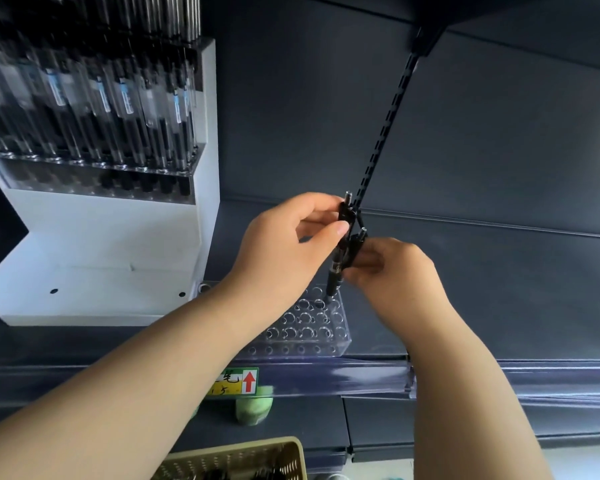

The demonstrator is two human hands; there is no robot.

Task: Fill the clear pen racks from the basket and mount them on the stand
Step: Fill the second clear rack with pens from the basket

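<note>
Currently the filling step is in hand: the left hand (284,251) pinches a black pen (340,258) upright, tip at a hole of the empty clear rack (309,323) lying on the shelf (499,375) beside the white stand (118,271). The right hand (392,271), just beside, is closed on a second pen (358,242). Both forearms reach forward from below; next, each pen needs seating straight down into a hole, with more fetched from the basket (243,459).

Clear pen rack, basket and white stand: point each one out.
Clear pen rack (312,327), head view, its holed top.
Basket (257,455), head view, its woven rim.
White stand (94,268), head view, its bare lower step.
</note>
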